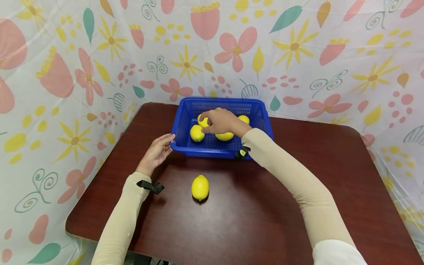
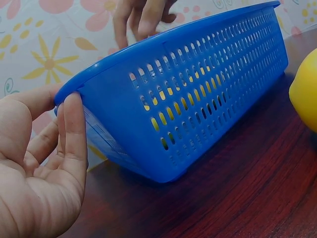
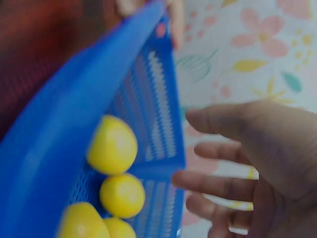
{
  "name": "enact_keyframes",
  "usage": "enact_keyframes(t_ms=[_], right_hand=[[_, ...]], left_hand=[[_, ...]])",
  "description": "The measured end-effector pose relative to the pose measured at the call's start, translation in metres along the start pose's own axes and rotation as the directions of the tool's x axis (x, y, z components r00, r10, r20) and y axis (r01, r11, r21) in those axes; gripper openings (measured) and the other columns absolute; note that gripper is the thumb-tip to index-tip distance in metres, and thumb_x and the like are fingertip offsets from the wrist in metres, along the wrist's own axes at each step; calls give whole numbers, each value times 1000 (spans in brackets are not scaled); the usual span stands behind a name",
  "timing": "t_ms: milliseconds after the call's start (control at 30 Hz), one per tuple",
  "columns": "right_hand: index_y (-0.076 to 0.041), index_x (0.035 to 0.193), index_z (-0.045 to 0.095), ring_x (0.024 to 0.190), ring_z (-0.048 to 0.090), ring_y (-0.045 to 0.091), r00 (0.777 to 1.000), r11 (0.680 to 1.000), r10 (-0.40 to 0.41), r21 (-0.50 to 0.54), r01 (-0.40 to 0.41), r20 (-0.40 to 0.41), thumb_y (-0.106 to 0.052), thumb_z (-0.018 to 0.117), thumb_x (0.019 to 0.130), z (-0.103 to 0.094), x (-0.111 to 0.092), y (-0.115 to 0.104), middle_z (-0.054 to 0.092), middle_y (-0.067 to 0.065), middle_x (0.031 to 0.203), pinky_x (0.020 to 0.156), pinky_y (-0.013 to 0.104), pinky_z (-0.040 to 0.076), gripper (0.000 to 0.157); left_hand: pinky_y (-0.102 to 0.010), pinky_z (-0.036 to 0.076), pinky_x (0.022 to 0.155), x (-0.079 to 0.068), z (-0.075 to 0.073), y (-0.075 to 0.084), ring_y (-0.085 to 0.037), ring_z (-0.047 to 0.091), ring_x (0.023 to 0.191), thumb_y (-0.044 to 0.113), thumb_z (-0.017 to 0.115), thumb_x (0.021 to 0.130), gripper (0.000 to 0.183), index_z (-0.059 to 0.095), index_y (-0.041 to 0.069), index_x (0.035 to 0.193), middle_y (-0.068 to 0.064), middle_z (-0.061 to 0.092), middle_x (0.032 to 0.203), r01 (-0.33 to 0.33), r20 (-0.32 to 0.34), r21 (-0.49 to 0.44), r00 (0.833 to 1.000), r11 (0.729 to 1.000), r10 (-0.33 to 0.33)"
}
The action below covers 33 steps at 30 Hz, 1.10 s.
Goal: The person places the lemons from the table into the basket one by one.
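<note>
A blue plastic basket with slotted sides stands on the table, and several yellow lemons lie inside it. At its near left corner my left hand pinches the rim between thumb and fingers; the left wrist view shows this hold on the basket up close. My right hand hovers over the basket, partly covering the lemons in the head view. Its fingers are apart and bent a little, with nothing between them in the right wrist view. One more lemon lies on the table in front of the basket.
The dark brown table has rounded corners and a glossy top. A cloth with printed flowers hangs close behind the table and along its sides. Black straps with loose ends are tied round both sleeves.
</note>
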State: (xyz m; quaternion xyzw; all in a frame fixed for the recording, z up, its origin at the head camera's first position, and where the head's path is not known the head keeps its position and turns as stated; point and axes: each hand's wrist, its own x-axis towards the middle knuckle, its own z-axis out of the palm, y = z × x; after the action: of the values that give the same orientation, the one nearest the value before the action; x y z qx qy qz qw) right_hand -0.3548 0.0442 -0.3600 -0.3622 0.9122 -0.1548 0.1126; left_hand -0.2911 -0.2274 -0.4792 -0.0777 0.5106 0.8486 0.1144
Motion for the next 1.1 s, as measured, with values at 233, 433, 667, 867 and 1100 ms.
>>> enact_keyframes(t_ms=[233, 433, 667, 867, 1100], right_hand=[[-11, 121, 71, 91, 68, 20, 960, 999, 20, 31, -12, -278, -37, 74, 95, 18, -49, -21, 74, 7, 104, 76, 36, 56, 37], [-13, 110, 73, 81, 66, 16, 931, 995, 25, 101, 13, -364, -38, 78, 91, 49, -90, -40, 73, 2, 92, 67, 34, 54, 32], [-16, 111, 74, 88, 64, 22, 945, 997, -12, 66, 36, -328, -48, 78, 87, 92, -127, -52, 73, -1, 92, 74, 35, 51, 40], [-17, 119, 71, 93, 61, 18, 957, 995, 43, 101, -15, -287, -57, 76, 85, 126, -140, -57, 75, 1, 102, 74, 36, 53, 53], [-19, 134, 62, 89, 59, 18, 958, 996, 74, 69, -57, -277, -69, 70, 84, 155, -140, -60, 73, -3, 98, 70, 32, 50, 72]], left_hand=[[-16, 52, 62, -1, 2, 0, -5, 61, 67, 11, 57, 105, 3, 60, 11, 107, 3, 65, 78, 12, 3, -6, 1000, 1000, -12], [-15, 52, 61, -2, 2, 1, -6, 61, 66, 12, 58, 105, 4, 62, 12, 105, 2, 64, 78, 15, -2, -21, 1000, 1000, -15], [-15, 52, 61, -4, 3, -1, -5, 61, 67, 12, 59, 105, 11, 66, 13, 97, 3, 65, 77, 1, 10, -37, 1000, 999, 0], [-15, 52, 61, -3, 3, -3, -5, 61, 66, 9, 56, 106, 21, 70, 13, 91, 3, 65, 75, -4, 17, -56, 1000, 998, 5], [-15, 52, 62, -5, 3, -2, -6, 62, 68, 10, 58, 105, 16, 69, 14, 94, 3, 65, 76, -16, 19, -44, 1000, 999, 17]])
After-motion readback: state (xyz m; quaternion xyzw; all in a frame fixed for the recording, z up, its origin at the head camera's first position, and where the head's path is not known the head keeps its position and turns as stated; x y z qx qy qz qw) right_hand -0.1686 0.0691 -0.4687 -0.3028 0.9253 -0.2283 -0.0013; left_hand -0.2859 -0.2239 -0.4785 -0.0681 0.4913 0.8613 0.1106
